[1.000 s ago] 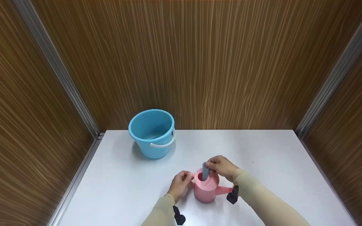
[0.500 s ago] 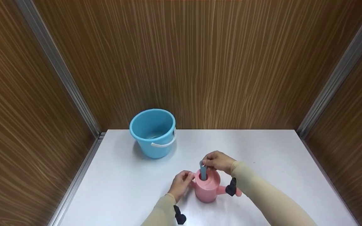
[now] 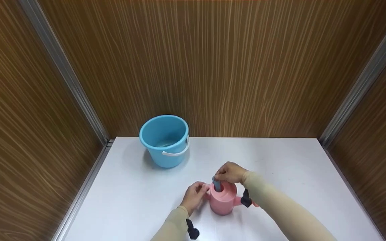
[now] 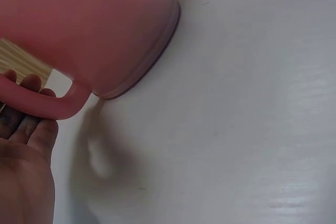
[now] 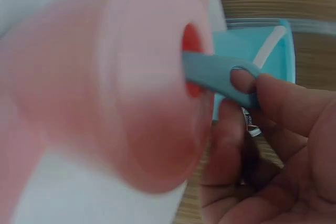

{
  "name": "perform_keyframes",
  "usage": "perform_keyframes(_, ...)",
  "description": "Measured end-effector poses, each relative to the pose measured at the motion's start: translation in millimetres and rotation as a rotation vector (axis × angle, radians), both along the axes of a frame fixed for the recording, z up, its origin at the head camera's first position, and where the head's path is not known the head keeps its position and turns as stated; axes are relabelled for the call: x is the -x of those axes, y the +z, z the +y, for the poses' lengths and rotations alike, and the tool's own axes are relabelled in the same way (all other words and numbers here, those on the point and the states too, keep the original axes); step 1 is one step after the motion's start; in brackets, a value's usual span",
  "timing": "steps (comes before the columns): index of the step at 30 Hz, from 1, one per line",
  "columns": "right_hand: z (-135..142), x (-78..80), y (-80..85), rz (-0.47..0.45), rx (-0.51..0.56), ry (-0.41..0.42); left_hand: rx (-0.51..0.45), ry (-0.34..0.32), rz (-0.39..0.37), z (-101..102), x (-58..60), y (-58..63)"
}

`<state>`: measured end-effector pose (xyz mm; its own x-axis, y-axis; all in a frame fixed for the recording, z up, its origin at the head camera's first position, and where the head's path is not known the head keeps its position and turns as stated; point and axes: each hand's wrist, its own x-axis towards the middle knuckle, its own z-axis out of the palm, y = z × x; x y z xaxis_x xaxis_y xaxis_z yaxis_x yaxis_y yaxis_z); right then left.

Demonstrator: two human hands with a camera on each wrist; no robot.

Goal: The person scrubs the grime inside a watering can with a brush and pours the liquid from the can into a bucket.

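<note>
A pink watering can (image 3: 222,203) stands upright on the white table. My left hand (image 3: 193,197) holds its loop handle (image 4: 39,103), the fingers curled round it in the left wrist view. Above the can's top, my right hand (image 3: 231,172) pinches the holed end of a flat blue-grey handle (image 5: 212,72) between thumb and fingers. That handle reaches down through the can's round top opening (image 5: 193,40). Its lower part is hidden inside, so I cannot tell what tool it belongs to. The can's spout lies partly behind my right wrist.
A light-blue bucket (image 3: 164,157) with a white handle (image 3: 176,154) stands at the back left of the white table (image 3: 280,174). Wood-patterned panels (image 3: 213,67) enclose the table at the back and on both sides. Both wrists carry a small black device.
The right hand has shifted slightly left over the can, and the blue-grey handle now leans the other way and sits a little lower in the opening. The left hand stays on the can's handle.
</note>
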<state>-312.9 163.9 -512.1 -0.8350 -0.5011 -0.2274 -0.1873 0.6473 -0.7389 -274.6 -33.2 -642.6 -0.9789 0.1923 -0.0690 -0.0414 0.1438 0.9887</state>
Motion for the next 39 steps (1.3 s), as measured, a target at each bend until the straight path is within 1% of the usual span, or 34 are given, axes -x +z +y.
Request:
perform_keyframes(2, -2, 1.2, 1.8, 0.069, -0.053, 0.032, 0.005, 0.003, 0.005, -1, 1.1, -0.2)
perform_keyframes(3, -3, 1.8, 2.7, 0.085, -0.067, 0.046, 0.007, 0.005, 0.007, -2, 1.5, -0.3)
perform_keyframes(5, -5, 2.2, 3.5, 0.084, -0.087, 0.066, 0.006, 0.011, 0.007, -2, 1.5, -1.2)
perform_keyframes(9, -7, 1.2, 3.3, 0.036, -0.092, 0.087, -0.013, 0.029, 0.002, 1, 0.4, -3.0)
perform_keyframes(12, -7, 0.5, 3.1, -0.004, -0.059, 0.087, -0.016, 0.050, -0.005, 3, -0.1, -3.2)
perform_keyframes(16, -4, 0.8, 5.3, -0.041, 0.023, 0.062, 0.018, 0.068, -0.007, 4, 0.1, -1.1)
perform_keyframes(19, 1, 1.8, 8.4, -0.069, 0.093, 0.037, 0.036, 0.066, -0.013, 5, 0.2, 0.7)
perform_keyframes(25, 8, 4.6, 15.2, -0.128, 0.219, 0.003, 0.037, 0.054, -0.023, 7, 1.1, 1.9)
perform_keyframes(28, 9, 4.6, 16.1, -0.142, 0.234, -0.005, 0.044, 0.054, -0.019, 6, 1.7, 2.4)
perform_keyframes(31, 8, 4.4, 15.0, -0.140, 0.228, -0.008, 0.039, 0.049, -0.021, 5, 2.4, 2.1)
perform_keyframes(34, 6, 3.7, 12.6, -0.145, 0.217, -0.008, 0.023, 0.041, -0.041, 4, 2.8, 1.9)
perform_keyframes(39, 4, 1.2, 5.6, -0.143, 0.185, 0.002, 0.009, 0.029, -0.049, 3, 2.0, 1.7)
